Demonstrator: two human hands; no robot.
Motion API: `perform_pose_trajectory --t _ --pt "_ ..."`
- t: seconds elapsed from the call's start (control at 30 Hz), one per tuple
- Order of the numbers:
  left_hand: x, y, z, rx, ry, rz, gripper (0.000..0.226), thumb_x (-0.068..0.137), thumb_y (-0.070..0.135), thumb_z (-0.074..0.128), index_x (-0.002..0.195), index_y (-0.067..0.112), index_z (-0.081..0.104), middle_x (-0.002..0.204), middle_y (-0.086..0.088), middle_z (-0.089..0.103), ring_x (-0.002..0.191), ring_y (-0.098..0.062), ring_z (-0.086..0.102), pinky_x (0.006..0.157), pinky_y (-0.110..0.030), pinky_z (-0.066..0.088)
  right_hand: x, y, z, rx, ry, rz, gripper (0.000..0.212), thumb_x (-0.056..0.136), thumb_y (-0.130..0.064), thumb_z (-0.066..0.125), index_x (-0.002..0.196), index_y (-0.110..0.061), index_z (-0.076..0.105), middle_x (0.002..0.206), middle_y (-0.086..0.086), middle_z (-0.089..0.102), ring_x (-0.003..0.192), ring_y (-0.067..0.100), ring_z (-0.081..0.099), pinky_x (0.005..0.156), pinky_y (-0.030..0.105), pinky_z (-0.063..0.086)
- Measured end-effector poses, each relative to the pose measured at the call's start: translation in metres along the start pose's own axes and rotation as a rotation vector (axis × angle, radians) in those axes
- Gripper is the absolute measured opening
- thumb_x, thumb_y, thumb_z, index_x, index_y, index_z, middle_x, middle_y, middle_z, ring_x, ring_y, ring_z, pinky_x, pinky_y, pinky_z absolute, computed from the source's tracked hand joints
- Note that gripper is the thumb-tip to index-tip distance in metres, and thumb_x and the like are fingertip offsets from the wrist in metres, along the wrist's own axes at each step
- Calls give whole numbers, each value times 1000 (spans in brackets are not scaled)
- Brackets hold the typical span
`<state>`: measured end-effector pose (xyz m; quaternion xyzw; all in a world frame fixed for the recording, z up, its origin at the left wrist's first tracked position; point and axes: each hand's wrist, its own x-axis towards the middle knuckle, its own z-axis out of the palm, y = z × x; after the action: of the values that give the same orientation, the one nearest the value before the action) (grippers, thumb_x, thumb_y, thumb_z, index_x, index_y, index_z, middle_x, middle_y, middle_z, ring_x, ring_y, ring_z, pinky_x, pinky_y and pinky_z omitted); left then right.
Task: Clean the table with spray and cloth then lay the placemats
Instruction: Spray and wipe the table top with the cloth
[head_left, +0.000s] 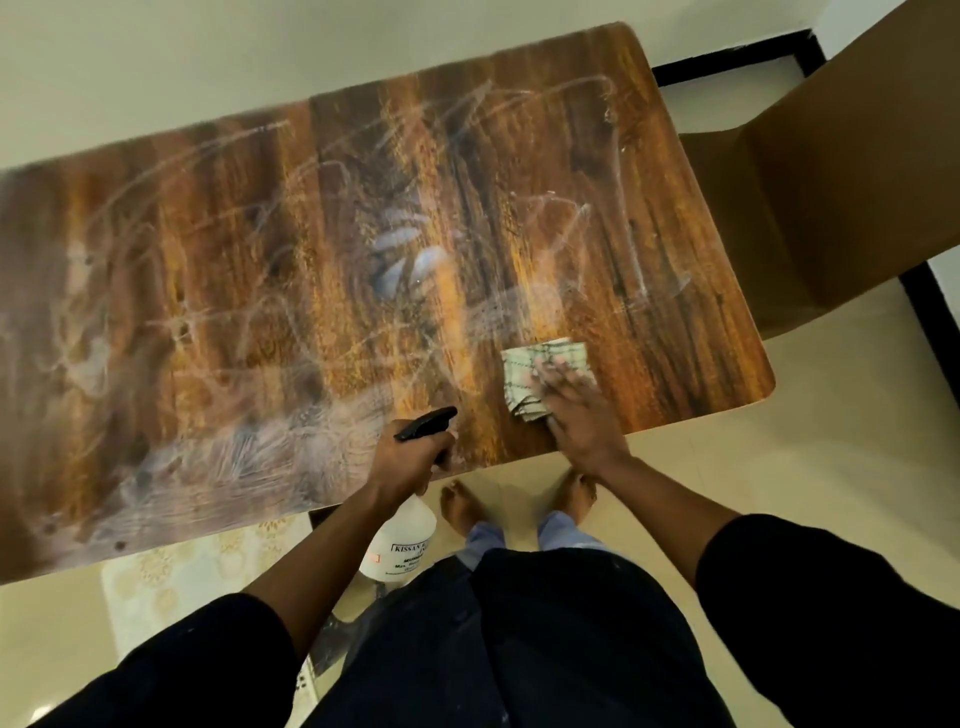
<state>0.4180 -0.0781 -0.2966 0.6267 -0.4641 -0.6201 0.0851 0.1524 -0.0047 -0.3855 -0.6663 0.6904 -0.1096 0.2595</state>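
The person stands at the near long edge of a wood-grain table, whose top is covered with pale smears and streaks, thickest near the front left and in a few blotches at the middle. The right hand lies flat on a folded checked cloth near the table's front right corner, fingers straight and slightly spread, pressing the cloth against the surface; the fingertips are blurred. The left hand grips the neck of a white spray bottle just at the table's front edge, fingers curled round it below the black trigger head, which points away over the tabletop; the bottle's labelled body hangs below the table edge. Whether a finger sits on the trigger cannot be told. Both arms wear dark sleeves. 2 bare feet show on the pale tiled floor beneath. A large brown cardboard box stands just beyond the table's right end
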Motion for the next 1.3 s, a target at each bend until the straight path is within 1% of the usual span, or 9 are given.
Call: perform_pose_trajectory --t 0.13,0.23,0.37,0.6,0.77,0.83,0.97,1.2,1.3 --pt "-13 -32 -10 91 5 -74 19 91 12 69 88 -5 78 72 -31 70 37 -23 46 47 -37 44 -11 18 -13 5 167 219 65 97 -14 45 160 -24 29 168 1 21 157 24 12 126 44 15" --pt "-25 -47 -12 167 51 -127 26 78 26 70 77 1 79 58 -14 69 38 -20 52 44 -31 45 -12 17 -12 -55 205 325 66 98 -10 52 160 -22 31 168 1 23 157 25 13 126 46 17" --pt "-32 -72 -23 164 85 -157 23 74 26 68 69 6 79 62 -18 72 43 -23 54 43 -29 46 -13 -12 7 -101 232 414 60 99 -12 51 158 -18 36 166 5 28 156 29 16 125 45 20" --pt "-46 -108 -60 -26 238 -226 41 70 36 69 105 16 80 60 -11 67 39 -15 48 45 -30 43 -28 -88 65 -124 118 88 58 100 -24 32 158 -18 35 165 6 30 155 31 17 123 49 22" --pt "-57 -125 -90 -84 338 -232 16 87 21 72 85 7 80 69 -15 77 54 -28 59 55 -37 52 -11 -149 100 -107 15 -187 62 96 -13 55 156 -18 39 165 4 32 155 31 19 123 47 17" --pt "-61 -133 -102 -116 387 -234 20 84 23 72 79 6 79 73 -12 79 49 -31 57 52 -36 49 -1 -175 110 -79 -48 -287 64 96 -7 55 156 -20 39 166 2 30 156 30 16 125 47 18" --pt "-72 -144 -118 -156 553 -247 30 79 29 72 62 5 71 53 -9 67 38 -20 52 53 -33 47 19 -223 127 -128 -142 -552 63 94 -4 62 152 -22 44 163 2 35 154 30 25 126 43 17" --pt "-74 -139 -135 -311 517 -155 23 93 2 66 73 9 75 68 -24 73 34 -22 46 39 -25 40 36 -244 127 -149 -227 -649 69 93 -5 65 155 -24 39 166 0 28 155 26 22 125 38 10" --pt "-63 -142 -132 -334 427 -144 16 95 4 68 83 0 77 72 -27 73 50 -33 53 40 -28 40 32 -221 109 -118 -260 -654 73 92 -4 62 157 -22 35 168 0 22 156 26 15 126 40 9"
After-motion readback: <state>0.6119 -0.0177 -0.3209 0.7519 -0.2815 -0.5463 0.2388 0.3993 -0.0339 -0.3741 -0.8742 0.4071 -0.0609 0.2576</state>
